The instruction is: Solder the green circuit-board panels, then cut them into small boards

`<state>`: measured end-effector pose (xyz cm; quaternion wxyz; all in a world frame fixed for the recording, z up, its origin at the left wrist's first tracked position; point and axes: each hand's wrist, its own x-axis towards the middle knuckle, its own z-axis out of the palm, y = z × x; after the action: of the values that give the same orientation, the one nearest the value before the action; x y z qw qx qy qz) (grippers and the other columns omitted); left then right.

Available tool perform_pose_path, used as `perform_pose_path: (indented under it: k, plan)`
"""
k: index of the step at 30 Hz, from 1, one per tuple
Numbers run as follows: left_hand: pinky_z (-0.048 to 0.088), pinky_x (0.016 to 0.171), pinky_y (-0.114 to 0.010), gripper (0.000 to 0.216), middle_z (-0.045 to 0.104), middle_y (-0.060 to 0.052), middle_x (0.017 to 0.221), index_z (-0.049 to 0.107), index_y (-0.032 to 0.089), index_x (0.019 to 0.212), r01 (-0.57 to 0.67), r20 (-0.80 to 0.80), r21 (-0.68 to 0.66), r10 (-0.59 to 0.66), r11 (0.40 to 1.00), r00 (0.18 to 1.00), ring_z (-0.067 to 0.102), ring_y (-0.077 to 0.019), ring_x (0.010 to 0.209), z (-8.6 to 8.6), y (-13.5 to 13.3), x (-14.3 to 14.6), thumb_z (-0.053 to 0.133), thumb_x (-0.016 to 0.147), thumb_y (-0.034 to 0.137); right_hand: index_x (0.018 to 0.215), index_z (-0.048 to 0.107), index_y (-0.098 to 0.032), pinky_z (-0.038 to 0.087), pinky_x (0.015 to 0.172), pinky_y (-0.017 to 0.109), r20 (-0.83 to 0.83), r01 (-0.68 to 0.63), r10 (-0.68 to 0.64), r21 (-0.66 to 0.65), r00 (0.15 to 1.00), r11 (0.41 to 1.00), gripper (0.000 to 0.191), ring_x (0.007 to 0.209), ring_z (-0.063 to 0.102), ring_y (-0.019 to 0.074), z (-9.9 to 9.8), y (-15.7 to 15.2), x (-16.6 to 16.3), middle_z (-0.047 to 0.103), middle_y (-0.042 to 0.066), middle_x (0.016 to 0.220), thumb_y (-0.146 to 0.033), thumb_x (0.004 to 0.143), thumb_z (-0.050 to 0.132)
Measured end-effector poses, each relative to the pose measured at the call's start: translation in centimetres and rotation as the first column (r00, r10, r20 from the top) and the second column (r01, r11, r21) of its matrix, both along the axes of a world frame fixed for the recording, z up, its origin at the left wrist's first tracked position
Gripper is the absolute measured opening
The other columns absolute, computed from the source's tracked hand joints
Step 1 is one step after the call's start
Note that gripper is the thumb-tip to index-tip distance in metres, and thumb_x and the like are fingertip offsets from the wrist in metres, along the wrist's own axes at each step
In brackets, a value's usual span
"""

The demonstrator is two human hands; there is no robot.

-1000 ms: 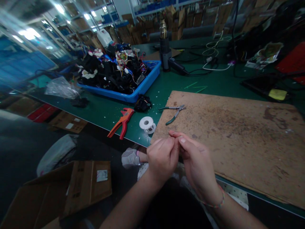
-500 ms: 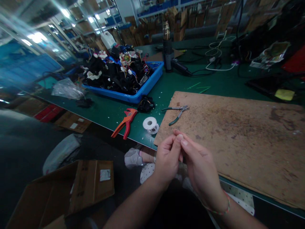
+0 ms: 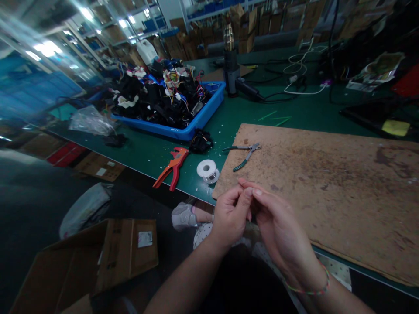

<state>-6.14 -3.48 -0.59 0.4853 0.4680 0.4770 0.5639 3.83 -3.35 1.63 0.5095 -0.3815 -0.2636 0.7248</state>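
My left hand (image 3: 231, 216) and my right hand (image 3: 281, 231) meet fingertip to fingertip just off the near edge of the worn brown board (image 3: 327, 183). Both are pinched closed on something too small to make out between them. A wristband circles my right wrist. On the board just beyond my fingers lie green-handled pliers (image 3: 244, 156). A white solder spool (image 3: 207, 170) and a red-orange wire stripper (image 3: 172, 166) rest on the green table (image 3: 147, 152) to the left.
A blue bin (image 3: 183, 126) heaped with black wired parts stands at the back left, a small black part (image 3: 200, 141) in front of it. An upright tool (image 3: 231, 65) and cables stand behind. An open cardboard box (image 3: 88, 261) sits on the floor at left.
My hands stay pinched together and have shifted slightly to the right in view; the fingers have reworked their hold a little. Nothing on the table has moved.
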Motion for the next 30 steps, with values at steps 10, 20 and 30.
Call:
perform_pose_path:
  k: [10,20,30]
  plan:
    - [0.026,0.047,-0.016,0.040,0.037,0.009,0.046,0.048,0.016,0.070,0.125,0.364,-0.180,-0.052,0.976,0.930,0.030,-0.0029,0.043,-0.3,0.0,0.7,0.052,0.094,0.048,0.109,0.073,-0.030,0.039,0.107,0.032,0.147,0.026,-0.040,0.095,0.988,0.995,0.027,0.115,0.060,0.0153,-0.9,-0.3,-0.5,0.068,-0.001,0.125,-0.039,0.083,0.067]
    - [0.028,0.048,-0.017,0.040,0.042,0.008,0.044,0.051,0.016,0.069,0.167,0.314,-0.159,-0.111,0.973,0.943,0.034,-0.0032,0.042,-0.6,0.2,-0.4,0.056,0.092,0.048,0.100,0.076,-0.026,0.048,0.086,0.027,0.129,0.011,-0.020,0.067,0.991,0.998,0.024,0.088,0.064,0.0116,-0.2,0.3,-0.5,0.073,0.002,0.111,-0.039,0.083,0.066]
    - [0.024,0.046,-0.018,0.046,0.037,0.009,0.040,0.045,0.016,0.064,0.197,0.429,-0.209,-0.091,0.958,0.899,0.029,-0.0033,0.039,0.2,0.3,-0.6,0.056,0.091,0.052,0.114,0.071,-0.027,0.043,0.102,0.034,0.104,-0.001,-0.008,0.078,0.995,0.997,0.032,0.097,0.066,0.0155,-0.8,-0.2,-1.2,0.075,0.001,0.084,-0.037,0.084,0.066]
